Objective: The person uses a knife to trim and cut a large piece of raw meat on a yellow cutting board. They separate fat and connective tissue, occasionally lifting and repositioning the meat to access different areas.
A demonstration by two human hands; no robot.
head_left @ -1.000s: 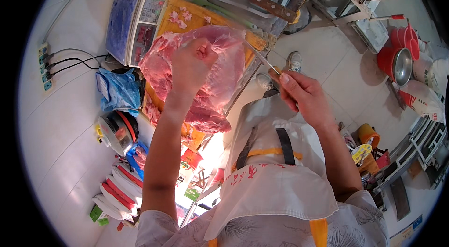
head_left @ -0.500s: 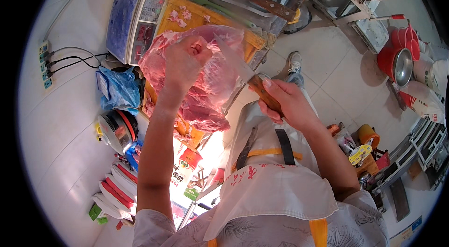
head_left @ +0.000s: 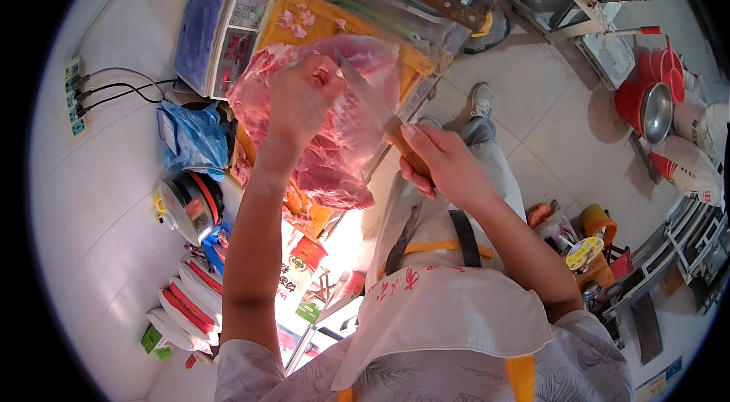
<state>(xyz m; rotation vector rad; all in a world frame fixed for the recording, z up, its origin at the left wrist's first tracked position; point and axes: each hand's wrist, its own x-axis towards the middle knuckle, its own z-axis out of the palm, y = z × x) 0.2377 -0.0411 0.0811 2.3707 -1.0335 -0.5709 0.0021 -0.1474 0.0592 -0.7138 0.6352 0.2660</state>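
A large slab of raw pink-red meat (head_left: pixel 353 155) lies on an orange cutting board (head_left: pixel 414 63). My left hand (head_left: pixel 304 98) is on top of the slab with its fingers curled closed on the meat; exactly what they pinch is partly hidden. In my right hand (head_left: pixel 445 162) is a knife (head_left: pixel 369 98), held by its wooden handle. Its blade slants up and left over the slab, the tip close to my left fingers. Small meat scraps (head_left: pixel 296 20) sit at the board's far end.
Left of the board stands a scale (head_left: pixel 205 29) with a blue top, near a blue plastic bag (head_left: pixel 198 136) and a lidded pot (head_left: pixel 190 208). A broad wooden-handled blade (head_left: pixel 449 6) lies beyond the board. Red basins (head_left: pixel 635 101) stand at the right.
My right hand has brought the knife up and to the left, so the blade tip is nearer my left fingers. My left hand stays almost in place on the meat.
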